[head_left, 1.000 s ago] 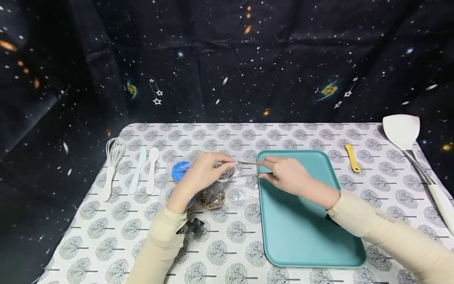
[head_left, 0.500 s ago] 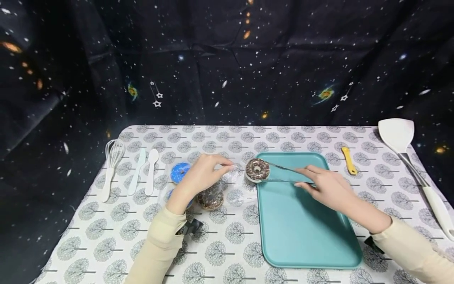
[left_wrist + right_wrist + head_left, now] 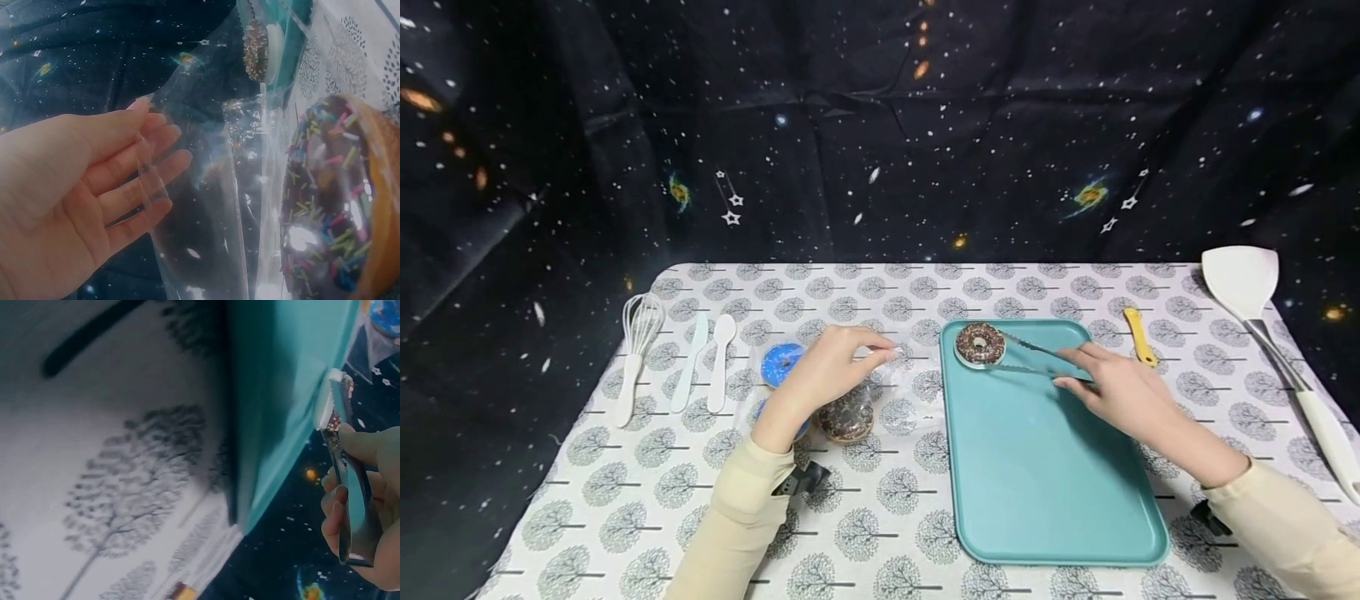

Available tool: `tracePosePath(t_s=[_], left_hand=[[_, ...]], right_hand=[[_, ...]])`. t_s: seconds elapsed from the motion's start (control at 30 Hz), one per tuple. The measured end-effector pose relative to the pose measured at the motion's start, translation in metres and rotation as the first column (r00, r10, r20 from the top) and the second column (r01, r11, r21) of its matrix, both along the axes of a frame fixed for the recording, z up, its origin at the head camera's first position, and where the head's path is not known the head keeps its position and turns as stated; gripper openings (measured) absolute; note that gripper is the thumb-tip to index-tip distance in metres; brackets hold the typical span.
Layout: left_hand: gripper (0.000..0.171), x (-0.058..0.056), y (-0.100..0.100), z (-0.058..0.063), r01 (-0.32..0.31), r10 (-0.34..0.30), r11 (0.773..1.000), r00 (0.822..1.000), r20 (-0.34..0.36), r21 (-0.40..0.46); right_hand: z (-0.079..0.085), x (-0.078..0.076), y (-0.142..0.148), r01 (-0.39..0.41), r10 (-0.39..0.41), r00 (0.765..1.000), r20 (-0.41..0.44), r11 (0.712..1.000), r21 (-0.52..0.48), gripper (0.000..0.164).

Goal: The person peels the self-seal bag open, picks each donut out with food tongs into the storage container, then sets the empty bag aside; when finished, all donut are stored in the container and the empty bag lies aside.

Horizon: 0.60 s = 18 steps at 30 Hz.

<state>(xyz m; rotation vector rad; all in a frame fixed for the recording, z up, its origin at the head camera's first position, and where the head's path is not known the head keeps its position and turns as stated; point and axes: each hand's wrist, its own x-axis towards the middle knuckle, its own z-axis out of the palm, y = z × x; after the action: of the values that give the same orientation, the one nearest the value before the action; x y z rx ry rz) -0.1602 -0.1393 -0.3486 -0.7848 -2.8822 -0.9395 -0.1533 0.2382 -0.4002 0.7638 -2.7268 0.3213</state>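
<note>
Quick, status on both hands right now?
Left hand: closed, pinching the clear plastic bag.
Right hand: closed, holding metal tongs, their tips at the chocolate donut over the teal tray.

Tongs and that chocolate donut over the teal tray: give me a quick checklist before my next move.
1. Tongs held: ok, right hand grips them.
2. Chocolate donut between the tongs: ok.
3. Donut over the teal tray: ok, near its far left corner.
4. Donut resting on the tray: cannot tell, contact is unclear.
5. Clear plastic held: ok, left hand pinches its edge.
6. Other donuts on the tray: not ok, blue donut and second chocolate donut lie left of it.
</note>
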Motion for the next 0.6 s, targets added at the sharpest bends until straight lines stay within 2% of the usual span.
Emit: tracePosePath(t_s=[0.13, 0.3, 0.5, 0.6], left_hand=[[0.027, -0.0009, -0.0007, -0.0007, 0.006, -0.006, 1.0, 1.0, -0.003, 0.001], [0.028, -0.0014, -0.0012, -0.0006, 0.01, -0.01, 1.0, 1.0, -0.011, -0.005], [0.029, -0.0006, -0.001, 0.0005, 0.011, -0.011, 1.0, 1.0, 0.004, 0.003], [0.028, -0.0004, -0.0008, 0.0002, 0.015, -0.015, 1.0, 1.0, 0.004, 0.005]], right_hand=[[-0.0032, -0.0021, -0.0005, -0.01, 0.011, 0.999, 0.051, 1.0, -0.02, 0.042], [-0.004, -0.0036, -0.0008, -0.023, 0.023, 0.999, 0.045, 1.0, -0.003, 0.044], [-0.0038, -0.0024, 0.0027, 0.03, -0.031, 0.988, 0.154, 1.0, 0.005, 0.048], [-0.0004, -0.0005, 0.006, 0.061, -0.06, 0.981, 0.183, 0.998, -0.001, 0.049]])
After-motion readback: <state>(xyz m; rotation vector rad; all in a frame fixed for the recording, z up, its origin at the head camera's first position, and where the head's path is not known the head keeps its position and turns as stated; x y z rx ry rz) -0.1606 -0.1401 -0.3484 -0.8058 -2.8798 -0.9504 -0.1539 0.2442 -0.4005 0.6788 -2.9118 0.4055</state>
